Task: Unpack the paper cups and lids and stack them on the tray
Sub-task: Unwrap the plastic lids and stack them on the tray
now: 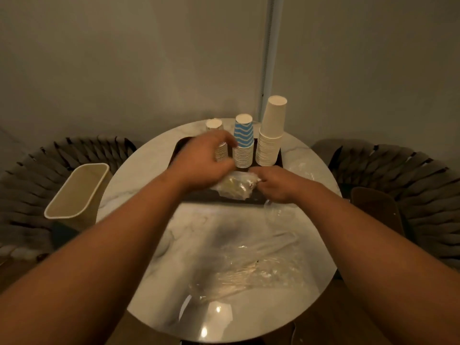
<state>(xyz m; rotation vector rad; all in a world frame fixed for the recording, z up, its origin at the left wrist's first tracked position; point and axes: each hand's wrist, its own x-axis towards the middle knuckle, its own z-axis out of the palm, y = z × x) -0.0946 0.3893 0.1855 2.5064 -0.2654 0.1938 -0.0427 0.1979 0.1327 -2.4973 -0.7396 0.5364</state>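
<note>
My right hand (276, 185) pinches one end of the small clear plastic packet (235, 188) over the dark rectangular tray (256, 199) - my left hand (204, 165) curls above it, grip unclear. I should pull gently, away from the stacked paper cups (244, 145).

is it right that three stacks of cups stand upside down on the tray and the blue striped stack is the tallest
Not quite. In the head view the tallest stack is the plain white stack on the right; the blue striped stack in the middle is shorter. The rest holds: three stacks stand upside down on the tray.
</note>
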